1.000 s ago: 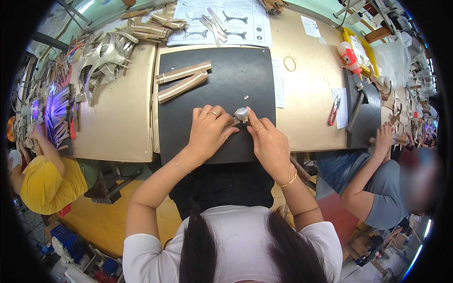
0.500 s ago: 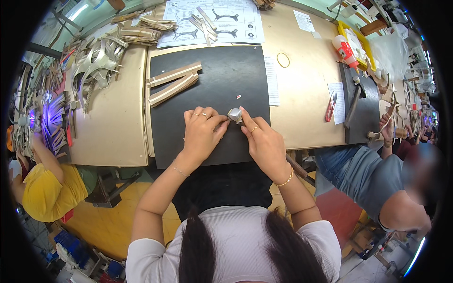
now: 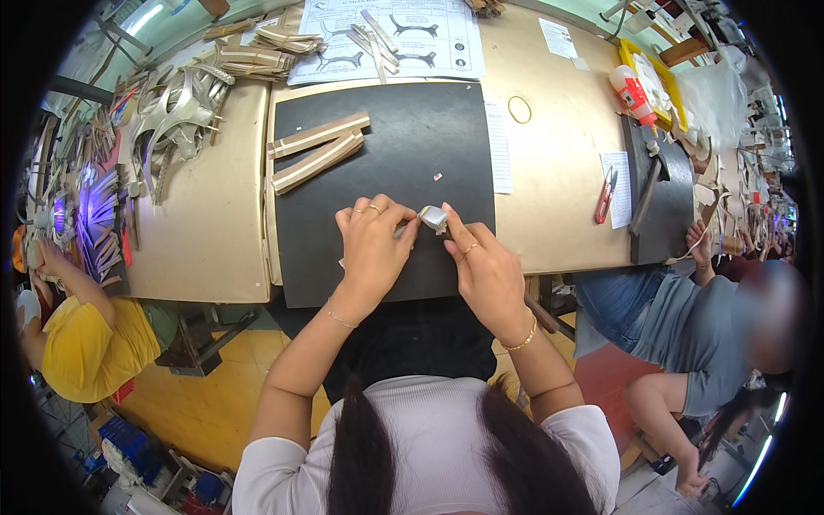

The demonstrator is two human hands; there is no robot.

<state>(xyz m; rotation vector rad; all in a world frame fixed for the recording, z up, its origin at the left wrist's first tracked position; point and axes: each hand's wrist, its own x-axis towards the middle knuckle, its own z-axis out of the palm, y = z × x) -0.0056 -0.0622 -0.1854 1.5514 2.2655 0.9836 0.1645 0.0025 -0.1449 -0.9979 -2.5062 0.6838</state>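
Over the lower middle of the black mat [image 3: 386, 129], my two hands almost meet. My right hand [image 3: 491, 266] grips a small, blocky silver-white piece [image 3: 434, 219] with a ragged lower edge; its kind is unclear. Close beside it, my left hand [image 3: 378, 240] is closed in a pinch on a thin light strip [image 3: 400, 231], mostly covered by the fingers. Two bundles of layered brown and cream strips, an upper one [image 3: 318, 135] and a lower one [image 3: 318, 161], lie on the mat's left side. A tiny red-and-white scrap [image 3: 438, 177] rests above my right hand.
Pale curved parts [image 3: 184, 112] are piled at left. A printed sheet [image 3: 386, 39] with loose strips lies behind the mat. Rightward are a rubber band [image 3: 519, 109], red-handled snips [image 3: 606, 202], a hammer [image 3: 645, 197], a bottle [image 3: 633, 93] and a yellow tray [image 3: 657, 81]. People work on both sides.
Both hands and the silver-white piece have shifted slightly right, and the piece looks turned a little. At right, the co-worker's bare leg has come into view and their hand has moved slightly.
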